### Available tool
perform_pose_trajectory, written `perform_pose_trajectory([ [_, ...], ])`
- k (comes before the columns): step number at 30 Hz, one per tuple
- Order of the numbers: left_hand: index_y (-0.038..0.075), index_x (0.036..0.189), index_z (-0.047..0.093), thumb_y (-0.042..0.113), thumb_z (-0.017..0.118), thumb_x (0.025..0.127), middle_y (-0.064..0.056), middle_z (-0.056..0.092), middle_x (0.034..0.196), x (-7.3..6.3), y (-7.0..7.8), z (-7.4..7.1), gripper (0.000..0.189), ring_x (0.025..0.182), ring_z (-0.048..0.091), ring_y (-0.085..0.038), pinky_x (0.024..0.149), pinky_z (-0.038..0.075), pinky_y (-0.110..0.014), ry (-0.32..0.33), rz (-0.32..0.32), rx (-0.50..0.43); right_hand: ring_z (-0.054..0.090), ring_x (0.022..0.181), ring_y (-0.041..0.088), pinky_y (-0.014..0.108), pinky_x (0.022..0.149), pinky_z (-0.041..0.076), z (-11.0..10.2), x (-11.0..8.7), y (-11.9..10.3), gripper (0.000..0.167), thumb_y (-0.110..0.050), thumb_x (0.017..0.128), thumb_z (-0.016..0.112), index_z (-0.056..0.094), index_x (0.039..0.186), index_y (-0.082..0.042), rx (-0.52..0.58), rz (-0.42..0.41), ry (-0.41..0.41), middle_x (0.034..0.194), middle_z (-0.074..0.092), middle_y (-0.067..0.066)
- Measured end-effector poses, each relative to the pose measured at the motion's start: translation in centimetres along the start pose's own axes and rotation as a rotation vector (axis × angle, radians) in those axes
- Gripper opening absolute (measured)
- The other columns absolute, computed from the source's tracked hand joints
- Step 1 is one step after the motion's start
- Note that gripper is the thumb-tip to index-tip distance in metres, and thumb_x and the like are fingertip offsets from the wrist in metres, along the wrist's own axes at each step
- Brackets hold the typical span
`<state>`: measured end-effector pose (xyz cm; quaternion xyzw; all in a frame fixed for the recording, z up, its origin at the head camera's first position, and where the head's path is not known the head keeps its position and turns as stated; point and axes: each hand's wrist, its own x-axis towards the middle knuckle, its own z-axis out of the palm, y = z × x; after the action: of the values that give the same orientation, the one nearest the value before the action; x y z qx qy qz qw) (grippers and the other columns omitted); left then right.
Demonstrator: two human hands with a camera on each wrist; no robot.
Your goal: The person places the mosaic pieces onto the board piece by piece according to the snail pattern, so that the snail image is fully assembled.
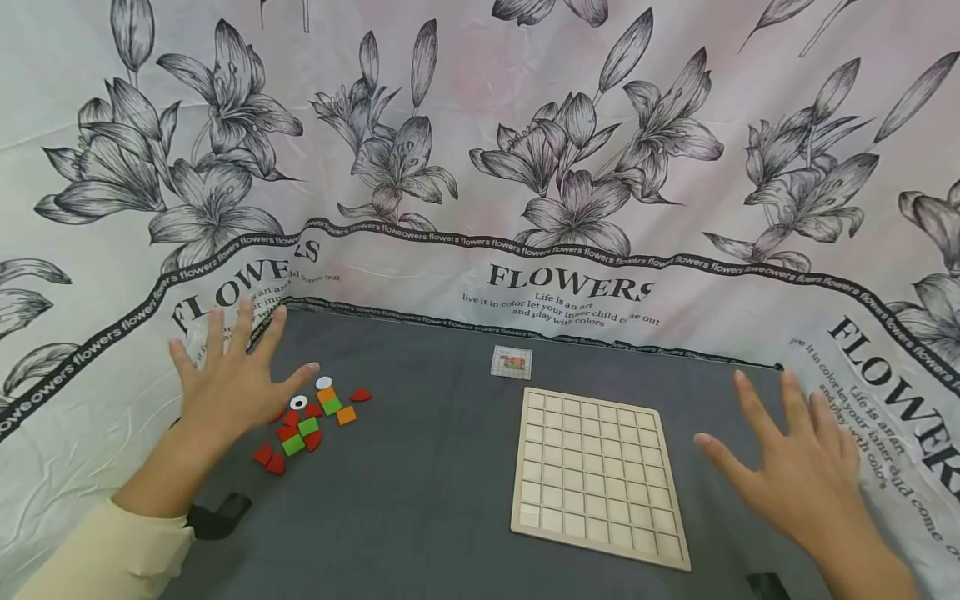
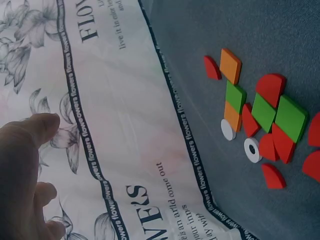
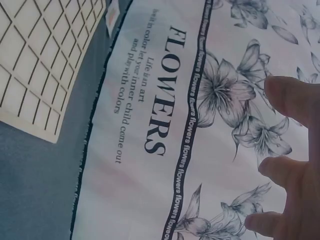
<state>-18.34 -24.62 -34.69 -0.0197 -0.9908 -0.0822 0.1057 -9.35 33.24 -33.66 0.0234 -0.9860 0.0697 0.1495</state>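
The left hand (image 1: 234, 385) is spread with straight fingers beside a loose cluster of small flat pieces, holding nothing. Among these are red quarter-round pieces (image 2: 270, 89), green squares (image 2: 291, 118), orange squares (image 2: 230, 66), a white disc (image 2: 228, 129) and a white ring with a dark centre (image 2: 253, 150). On the other side, the right hand (image 1: 802, 467) is also spread and holds nothing, to the right of a pale wooden grid board (image 1: 594, 481). Its cells show no pieces. Both hands appear raised over the grey surface.
A small card (image 1: 512, 362) with a coloured picture on a grid lies behind the board. Dark grey cloth (image 1: 405, 467) covers the work surface. A white curtain (image 1: 465, 275) printed with flowers and lettering rises along the back and sides.
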Motion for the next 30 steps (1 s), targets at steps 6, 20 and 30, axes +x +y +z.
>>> perform_pose_trajectory([
  [6, 0.024, 0.157, 0.008, 0.075, 0.037, 0.087, -0.022, -0.001, 0.158, -0.3, 0.3, 0.7, 0.091, 0.138, -0.019, -0.045, 0.091, -0.024, -0.070, 0.027, 0.016, -0.014, -0.004, 0.137, 0.053, 0.078, 0.094, 0.003, 0.7, -0.9, 0.1, 0.089, -0.054, 0.088, 0.061, 0.011, 0.156, -0.027, 0.036, -0.031, 0.067, 0.157, -0.001, 0.023],
  [20, 0.026, 0.157, 0.010, 0.073, 0.040, 0.088, -0.015, -0.001, 0.160, -0.9, 1.7, 2.6, 0.088, 0.140, -0.012, -0.044, 0.092, -0.020, -0.073, 0.069, 0.057, -0.038, 0.006, 0.136, 0.056, 0.081, 0.090, 0.010, 4.4, -2.5, 1.1, 0.085, -0.043, 0.090, 0.065, 0.014, 0.157, -0.025, 0.198, -0.085, 0.053, 0.157, 0.007, 0.023],
  [30, 0.024, 0.157, 0.012, 0.073, 0.041, 0.088, -0.014, 0.000, 0.160, -1.0, 2.2, 3.6, 0.089, 0.141, -0.017, -0.039, 0.094, -0.019, -0.072, 0.075, 0.062, -0.026, 0.015, 0.133, 0.058, 0.083, 0.085, 0.012, 7.6, -2.9, 2.4, 0.082, -0.032, 0.089, 0.069, 0.021, 0.156, -0.024, 0.316, -0.113, 0.051, 0.157, 0.014, 0.021],
])
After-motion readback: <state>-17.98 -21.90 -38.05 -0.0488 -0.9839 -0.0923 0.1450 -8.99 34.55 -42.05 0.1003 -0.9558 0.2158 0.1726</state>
